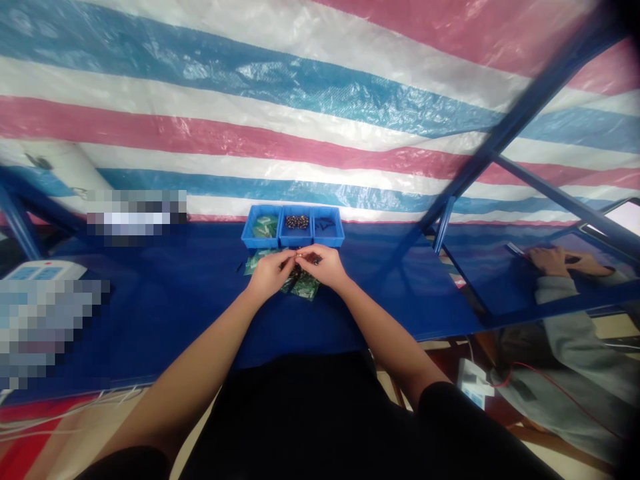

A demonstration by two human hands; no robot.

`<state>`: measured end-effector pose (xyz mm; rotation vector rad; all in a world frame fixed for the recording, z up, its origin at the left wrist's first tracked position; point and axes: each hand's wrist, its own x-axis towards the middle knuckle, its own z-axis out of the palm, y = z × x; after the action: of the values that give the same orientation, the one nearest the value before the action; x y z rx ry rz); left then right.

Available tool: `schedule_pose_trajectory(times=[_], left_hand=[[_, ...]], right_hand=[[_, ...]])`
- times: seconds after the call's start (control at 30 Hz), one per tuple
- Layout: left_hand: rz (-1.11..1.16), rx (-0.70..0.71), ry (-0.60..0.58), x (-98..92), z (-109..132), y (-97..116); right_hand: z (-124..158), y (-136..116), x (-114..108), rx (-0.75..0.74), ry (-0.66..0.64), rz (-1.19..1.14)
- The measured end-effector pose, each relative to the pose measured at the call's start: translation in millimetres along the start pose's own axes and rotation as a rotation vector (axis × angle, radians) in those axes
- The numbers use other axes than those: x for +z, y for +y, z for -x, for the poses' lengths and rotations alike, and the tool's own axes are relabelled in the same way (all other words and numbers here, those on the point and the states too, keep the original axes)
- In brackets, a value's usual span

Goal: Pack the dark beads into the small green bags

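Observation:
My left hand [270,273] and my right hand [325,265] meet over the blue table, fingertips pinched together. Something tiny and pale shows between them, too small to name. Green packets [306,287] lie beneath and in front of the hands, partly covered, along with small dark and brassy pieces. Just beyond my fingers stand three joined blue bins. Pale green packets fill the left bin [261,245], black-and-gold round parts sit in the middle bin [295,243], and thin dark pieces lie in the right bin [329,243].
A white power strip [47,270] is at the table's left, near blurred-out items. Blue metal frame bars [463,167] rise on the right. Behind hangs a striped plastic sheet [280,113]. Another person's hands [550,261] work at the far right.

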<state>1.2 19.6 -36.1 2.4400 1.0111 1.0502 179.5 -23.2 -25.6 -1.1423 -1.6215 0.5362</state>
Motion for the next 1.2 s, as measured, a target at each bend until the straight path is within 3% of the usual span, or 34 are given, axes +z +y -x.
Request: schedule_pose_trajectory(times=[0.83, 1.2], left_hand=[[-0.025, -0.003, -0.092, -6.2, -1, 8], [-0.023, -0.049, 0.015, -2.0, 1, 5]], right_hand=[[0, 0, -1, -0.055, 0.0, 0.018], [-2, 8, 0, 0.061, -0.018, 0.068]])
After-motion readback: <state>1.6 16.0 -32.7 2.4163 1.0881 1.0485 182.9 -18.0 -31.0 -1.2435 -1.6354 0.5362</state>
